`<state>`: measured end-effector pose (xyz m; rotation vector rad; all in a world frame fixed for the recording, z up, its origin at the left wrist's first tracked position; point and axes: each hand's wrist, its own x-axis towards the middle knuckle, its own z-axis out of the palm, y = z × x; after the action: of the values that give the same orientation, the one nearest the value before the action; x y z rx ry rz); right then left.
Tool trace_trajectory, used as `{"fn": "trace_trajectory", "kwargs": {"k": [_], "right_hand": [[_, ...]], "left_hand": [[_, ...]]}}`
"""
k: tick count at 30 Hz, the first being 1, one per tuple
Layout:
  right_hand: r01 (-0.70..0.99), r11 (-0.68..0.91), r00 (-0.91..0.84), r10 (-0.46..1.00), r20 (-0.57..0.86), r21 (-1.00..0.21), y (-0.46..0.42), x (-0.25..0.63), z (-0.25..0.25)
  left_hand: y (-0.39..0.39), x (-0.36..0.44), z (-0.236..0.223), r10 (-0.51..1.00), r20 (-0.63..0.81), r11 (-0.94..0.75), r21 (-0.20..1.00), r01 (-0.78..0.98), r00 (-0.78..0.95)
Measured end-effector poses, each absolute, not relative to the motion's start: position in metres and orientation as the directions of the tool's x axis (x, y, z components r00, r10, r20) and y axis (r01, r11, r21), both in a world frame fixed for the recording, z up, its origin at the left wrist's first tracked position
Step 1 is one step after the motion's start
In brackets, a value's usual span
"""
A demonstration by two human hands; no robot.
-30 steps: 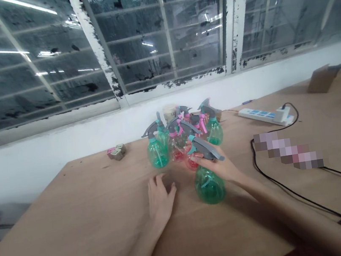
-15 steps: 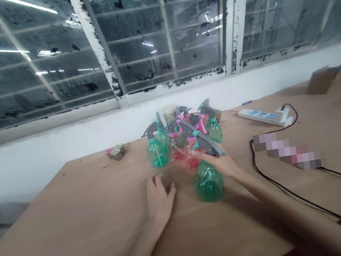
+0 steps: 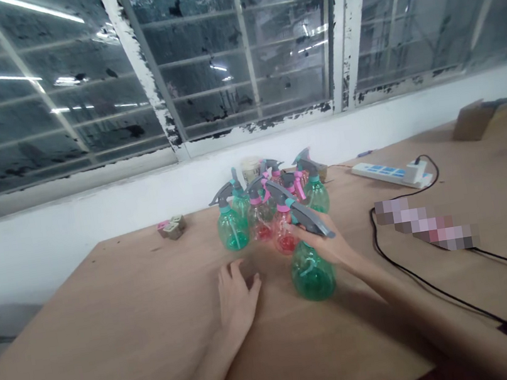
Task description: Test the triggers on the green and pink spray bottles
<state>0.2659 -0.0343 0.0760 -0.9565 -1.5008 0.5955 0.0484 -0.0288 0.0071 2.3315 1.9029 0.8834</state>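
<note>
Nearest me is a round green spray bottle (image 3: pixel 313 273) with a grey trigger head and dark green liquid low inside. My right hand (image 3: pixel 325 243) is closed around its neck, just below the head. Resting on the wooden table, my left hand (image 3: pixel 238 294) has its fingers apart and holds nothing. Behind the gripped bottle, a spray bottle with red liquid (image 3: pixel 285 242) and a pink collar is partly hidden. Several more stand close together, among them a green spray bottle (image 3: pixel 233 228) on the left and another green spray bottle (image 3: pixel 318 196) on the right.
A paper cup (image 3: pixel 251 168) stands behind the bottles. Small pink and grey blocks (image 3: pixel 172 229) lie to the left. At right are a white power strip (image 3: pixel 389 176), a black cable (image 3: pixel 379 247), a blurred pixelated item (image 3: pixel 423 225) and a cardboard box (image 3: pixel 472 121).
The green spray bottle in my right hand has shifted slightly to the right, uncovering more of the red one behind. My left hand has stayed in place.
</note>
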Motion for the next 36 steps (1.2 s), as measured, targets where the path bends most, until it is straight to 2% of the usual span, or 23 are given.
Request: {"fn": "trace_trajectory", "kwargs": {"k": [11, 20, 30, 36], "right_hand": [[0.226, 0.523, 0.069, 0.833, 0.549, -0.822, -0.033, 0.265, 0.07], [0.207, 0.52, 0.071, 0.837, 0.543, -0.829, -0.032, 0.265, 0.069], [0.195, 0.516, 0.072, 0.84, 0.537, -0.834, -0.031, 0.266, 0.067], [0.213, 0.516, 0.079, 0.838, 0.541, -0.83, -0.031, 0.266, 0.067]], "left_hand": [[-0.038, 0.055, 0.005, 0.905, 0.373, -0.332, 0.322, 0.887, 0.203], [-0.043, 0.059, 0.008, 0.903, 0.331, -0.365, 0.258, 0.894, 0.273], [-0.04, 0.058, 0.003, 0.873, 0.381, -0.411, 0.241, 0.879, 0.304], [-0.043, 0.058, 0.006, 0.877, 0.364, -0.409, 0.224, 0.884, 0.314]]}}
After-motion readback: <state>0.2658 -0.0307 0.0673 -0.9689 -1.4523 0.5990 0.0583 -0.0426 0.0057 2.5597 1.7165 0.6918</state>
